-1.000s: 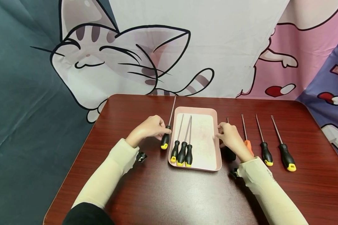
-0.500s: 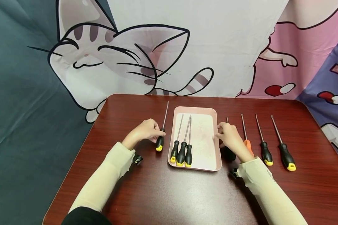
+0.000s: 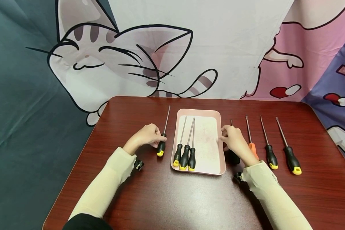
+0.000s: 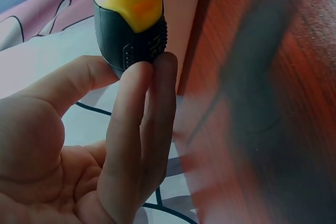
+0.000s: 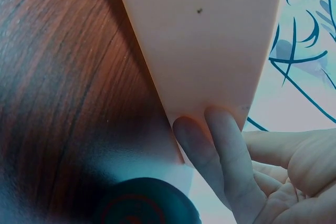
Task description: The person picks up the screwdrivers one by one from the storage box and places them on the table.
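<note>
My left hand [image 3: 146, 135] pinches a black-and-yellow screwdriver [image 3: 161, 145] by its handle, left of the pink tray [image 3: 222, 159]. In the left wrist view, the thumb and fingertips hold the black part of that handle below its yellow end. The shaft points away, toward the table's far edge. At the tray's right side, my right hand [image 3: 235, 140] holds the wall, with two fingers [image 5: 231, 145] on its outer face; the thumb tip is hidden. Inside the tray, several similar screwdrivers [image 3: 185, 158] lie side by side at the left.
Right of the tray lie a partly hidden black-handled screwdriver [image 3: 234, 157], an orange-handled one [image 3: 253, 149], and two black-and-yellow ones, a medium [image 3: 271, 156] and a larger [image 3: 292, 159]. All rest on the brown wooden table [image 3: 189, 204]. A cartoon cloth [image 3: 233, 48] hangs behind.
My left hand has moved left and slightly toward me with the screwdriver, away from the tray's left rim. The right hand stays at the tray's right wall.
</note>
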Available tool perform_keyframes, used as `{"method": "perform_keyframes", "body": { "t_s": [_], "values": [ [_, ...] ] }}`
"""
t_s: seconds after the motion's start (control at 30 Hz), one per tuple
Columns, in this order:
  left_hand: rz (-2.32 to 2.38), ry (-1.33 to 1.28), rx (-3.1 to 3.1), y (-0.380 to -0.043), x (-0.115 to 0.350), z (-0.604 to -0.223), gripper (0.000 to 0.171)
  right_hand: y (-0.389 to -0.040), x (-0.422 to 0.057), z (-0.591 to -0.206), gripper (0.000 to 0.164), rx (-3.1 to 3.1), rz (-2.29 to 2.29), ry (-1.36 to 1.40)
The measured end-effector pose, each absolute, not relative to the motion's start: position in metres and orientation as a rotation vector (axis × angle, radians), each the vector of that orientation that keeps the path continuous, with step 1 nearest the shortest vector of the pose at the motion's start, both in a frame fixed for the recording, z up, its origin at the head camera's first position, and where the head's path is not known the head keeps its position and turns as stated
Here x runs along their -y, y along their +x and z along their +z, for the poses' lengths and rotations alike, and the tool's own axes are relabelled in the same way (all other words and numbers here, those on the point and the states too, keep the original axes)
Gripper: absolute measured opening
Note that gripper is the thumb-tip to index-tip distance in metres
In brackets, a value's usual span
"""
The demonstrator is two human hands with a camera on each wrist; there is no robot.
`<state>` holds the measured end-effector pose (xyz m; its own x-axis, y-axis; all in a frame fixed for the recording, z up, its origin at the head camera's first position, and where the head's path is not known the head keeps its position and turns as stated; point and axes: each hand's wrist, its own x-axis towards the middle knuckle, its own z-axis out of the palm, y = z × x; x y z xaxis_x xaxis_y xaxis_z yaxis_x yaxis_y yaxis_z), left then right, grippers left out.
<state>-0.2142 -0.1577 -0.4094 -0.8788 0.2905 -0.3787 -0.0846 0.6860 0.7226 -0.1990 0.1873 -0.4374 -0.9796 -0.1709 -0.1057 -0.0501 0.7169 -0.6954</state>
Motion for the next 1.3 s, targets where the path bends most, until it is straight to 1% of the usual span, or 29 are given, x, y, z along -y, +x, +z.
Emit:
{"method": "perform_keyframes", "body": {
  "t_s": [0.23,0.57,1.3],
  "values": [
    [1.041,0.172,-2.447,-0.212,0.161,-0.416,0.026,-0.2,-0.187,-0.438,0.03,-2.796,-1.06,-0.211],
    [1.022,0.175,-2.443,-0.212,0.165,-0.421,0.026,-0.199,-0.187,-0.438,0.03,-2.743,-1.133,-0.174],
    [0.98,0.174,-2.436,-0.213,0.171,-0.428,0.028,-0.199,-0.189,-0.438,0.031,-2.742,-1.139,-0.179]
  ]
}}
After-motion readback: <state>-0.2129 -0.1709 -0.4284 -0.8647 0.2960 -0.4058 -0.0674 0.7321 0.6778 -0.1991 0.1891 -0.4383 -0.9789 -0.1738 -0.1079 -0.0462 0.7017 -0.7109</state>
